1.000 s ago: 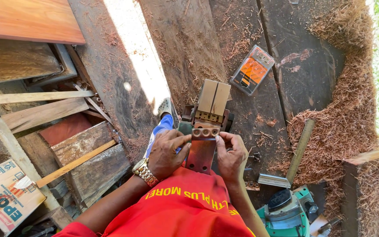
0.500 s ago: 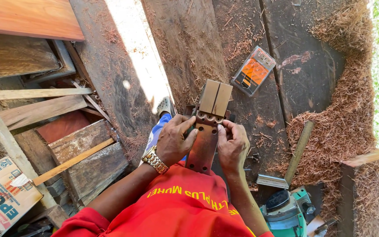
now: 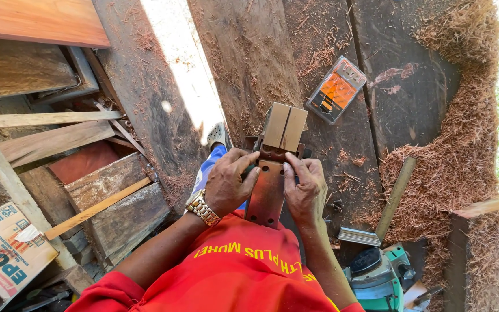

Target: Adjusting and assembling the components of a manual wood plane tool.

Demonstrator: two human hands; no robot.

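My left hand (image 3: 230,182), with a gold wristwatch on the wrist, and my right hand (image 3: 304,186) grip the two sides of a rusty brown metal plate (image 3: 267,190) with holes in it. The plate stands on edge in front of my red shirt. Past its far end sit two tan wooden blocks (image 3: 284,127) side by side, held in a clamp-like metal frame. My fingers press at the joint between plate and blocks.
An orange-and-clear plastic case (image 3: 336,89) lies on the dark planks ahead. A heap of sawdust (image 3: 457,156) is at right. A green power tool (image 3: 376,277) sits low right. Stacked boards (image 3: 99,196) and a cardboard box (image 3: 4,248) lie at left.
Both hands have slid up along the plate toward the blocks, and the row of holes seen earlier below the blocks is now covered by my fingers.
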